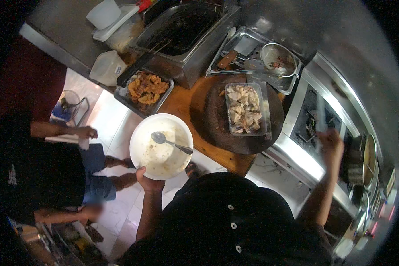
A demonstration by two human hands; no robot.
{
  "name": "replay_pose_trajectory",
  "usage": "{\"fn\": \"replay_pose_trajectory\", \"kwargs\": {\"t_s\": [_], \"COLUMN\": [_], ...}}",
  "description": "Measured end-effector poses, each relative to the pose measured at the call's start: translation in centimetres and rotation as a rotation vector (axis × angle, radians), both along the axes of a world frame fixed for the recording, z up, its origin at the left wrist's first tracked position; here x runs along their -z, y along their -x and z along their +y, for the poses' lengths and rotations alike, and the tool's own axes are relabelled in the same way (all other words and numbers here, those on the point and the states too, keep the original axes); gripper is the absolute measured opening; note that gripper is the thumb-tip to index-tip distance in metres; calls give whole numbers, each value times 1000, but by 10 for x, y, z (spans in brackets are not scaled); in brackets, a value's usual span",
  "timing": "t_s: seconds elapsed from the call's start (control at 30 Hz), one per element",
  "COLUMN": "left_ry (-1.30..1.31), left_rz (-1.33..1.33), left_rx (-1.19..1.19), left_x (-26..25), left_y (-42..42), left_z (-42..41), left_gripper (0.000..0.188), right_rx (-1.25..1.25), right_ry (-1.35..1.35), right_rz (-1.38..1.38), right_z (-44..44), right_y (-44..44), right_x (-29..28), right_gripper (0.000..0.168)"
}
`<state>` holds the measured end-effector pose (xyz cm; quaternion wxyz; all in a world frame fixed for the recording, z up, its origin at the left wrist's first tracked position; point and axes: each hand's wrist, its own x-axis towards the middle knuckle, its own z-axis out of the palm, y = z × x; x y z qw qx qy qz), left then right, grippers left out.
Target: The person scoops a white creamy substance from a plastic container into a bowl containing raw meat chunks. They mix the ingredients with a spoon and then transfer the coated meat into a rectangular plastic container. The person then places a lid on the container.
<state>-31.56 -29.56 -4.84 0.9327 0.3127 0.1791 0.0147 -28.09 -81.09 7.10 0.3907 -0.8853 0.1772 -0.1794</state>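
My left hand (149, 179) grips the lower rim of a large white bowl (143, 143), its thumb over the edge. The bowl has smears of residue inside, and a metal spoon (159, 137) rests in it. Over the stove at the right, my right hand (331, 139) is raised and holds a blurred, pale, long object (321, 109) whose kind I cannot tell. A clear plastic container of chopped meat pieces (244, 108) sits on the round dark chopping board (216, 133) between my hands. Fried pieces of food (148, 86) lie on a metal tray (128, 99) beyond the bowl.
A deep fryer (199, 63) stands behind the wooden table (176, 99). Another metal tray (216, 71) holds a strainer (278, 60) and a wooden-handled tool (227, 60). A metal pot (355, 163) stands on the stove (289, 128). Another person (50, 163) in dark clothes stands at the left.
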Motion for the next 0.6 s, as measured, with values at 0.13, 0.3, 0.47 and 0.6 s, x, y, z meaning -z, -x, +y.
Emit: {"fn": "replay_pose_trajectory", "kwargs": {"t_s": [0.13,0.3,0.47,0.6], "left_ry": [73,154,188,168], "left_rz": [20,-21,-34,8], "left_rx": [76,176,237,280], "left_x": [3,2,23,44], "left_y": [-17,-37,-52,-58], "left_z": [25,44,45,40], "left_gripper": [81,72,69,68], "right_rx": [-224,-409,-493,-519], "right_ry": [415,848,985,916], "right_rz": [86,123,413,472], "right_z": [142,215,246,253], "right_y": [-43,-68,-62,-62], "right_x": [-7,19,29,26], "right_gripper": [21,23,30,35]}}
